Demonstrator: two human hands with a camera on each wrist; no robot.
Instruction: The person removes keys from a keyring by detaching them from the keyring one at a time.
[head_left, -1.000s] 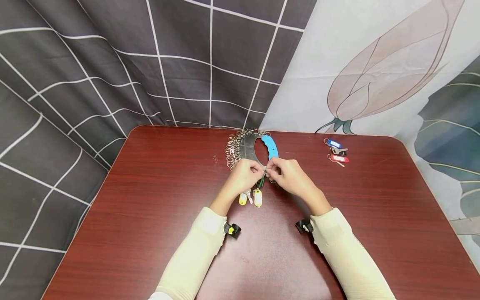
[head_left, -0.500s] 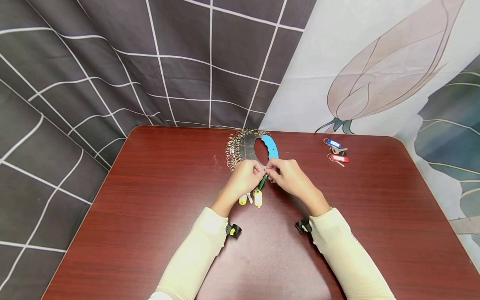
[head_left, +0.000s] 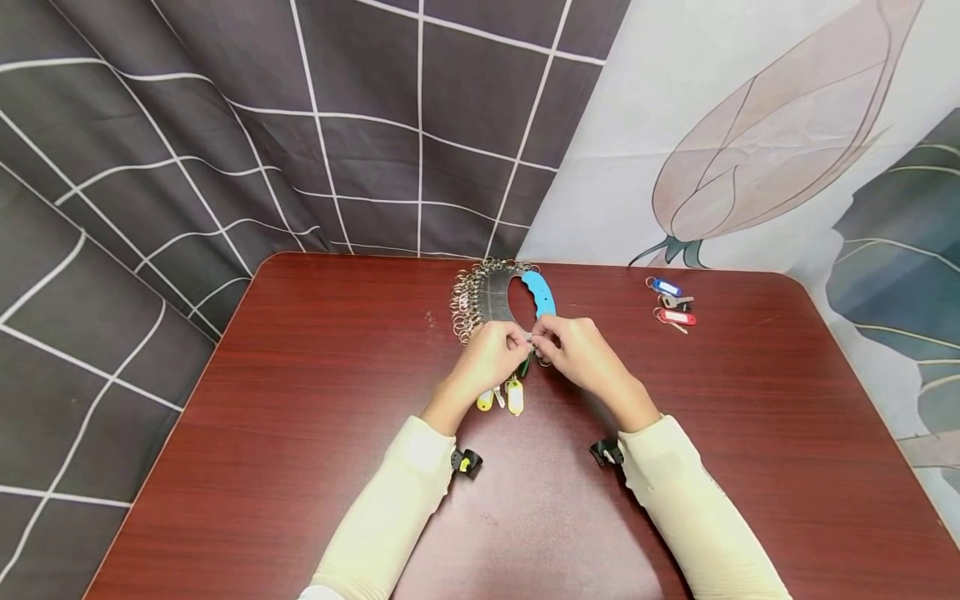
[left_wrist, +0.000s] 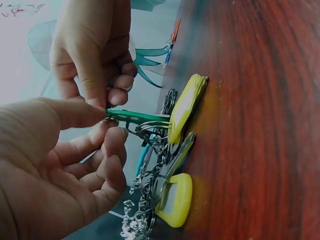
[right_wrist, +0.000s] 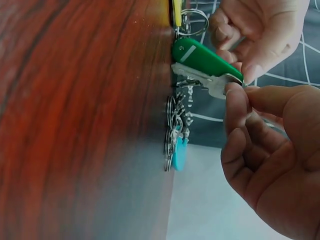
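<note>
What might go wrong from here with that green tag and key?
The left hand and right hand pinch by the fingertips near the tag's end, so the green tag and key might slip. The yellow tags lie close by and could get in the way. The crowded metal rings could also snag.

- Left hand (head_left: 489, 352) and right hand (head_left: 577, 348), pinching a green-tagged key (right_wrist: 207, 81), closed off the dial's centre.
- A metal plate (head_left: 495, 298) fringed with key rings (head_left: 463, 307) blocked ten to twelve o'clock.
- Yellow tags (head_left: 515, 400) obstructed seven.
- Open tabletop (head_left: 322, 367) offered passage at nine and just past three; a lane ran toward six between two sleeves (head_left: 386, 508).
- A blue tag (head_left: 669, 288) and red tag (head_left: 678, 318) stood near two-thirty, a gap separating them from the right hand.
</note>
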